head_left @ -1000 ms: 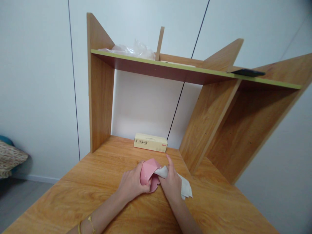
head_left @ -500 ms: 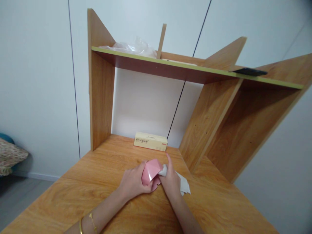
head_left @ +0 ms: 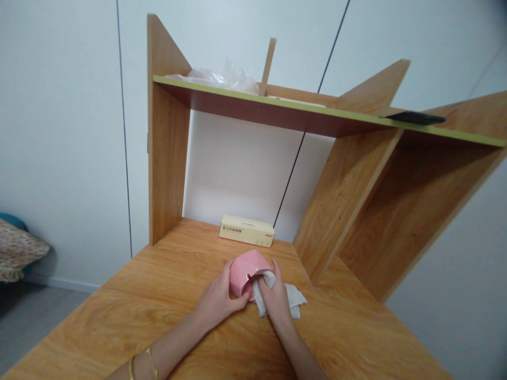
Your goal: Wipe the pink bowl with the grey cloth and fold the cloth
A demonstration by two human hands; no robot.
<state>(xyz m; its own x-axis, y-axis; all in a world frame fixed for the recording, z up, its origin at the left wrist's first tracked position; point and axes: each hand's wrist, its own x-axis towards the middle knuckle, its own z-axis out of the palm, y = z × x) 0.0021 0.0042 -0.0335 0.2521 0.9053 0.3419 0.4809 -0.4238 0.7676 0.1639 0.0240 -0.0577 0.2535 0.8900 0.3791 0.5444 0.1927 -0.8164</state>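
A glossy pink faceted container point(head_left: 250, 265) is tilted above the desk, its opening facing right and toward me. My left hand point(head_left: 217, 300) is closed around its left side, the thumb along the lower edge. My right hand point(head_left: 276, 302) grips a light grey cloth point(head_left: 295, 300) and has its fingertips at the container's opening, partly inside. Part of the cloth is bunched at the rim, while the rest hangs out to the right behind my wrist. The right fingertips are hidden by cloth and container.
A cream cling-film box point(head_left: 246, 230) stands at the back of the wooden desk point(head_left: 158, 295). Above it runs a shelf point(head_left: 253, 105) holding a clear plastic bag point(head_left: 225, 79) and a dark flat object point(head_left: 415, 117). Wooden uprights point(head_left: 348, 206) rise on the right.
The container has turned so its opening shows more toward me. My right fingers and the cloth have moved further into the opening. The view has shifted slightly.
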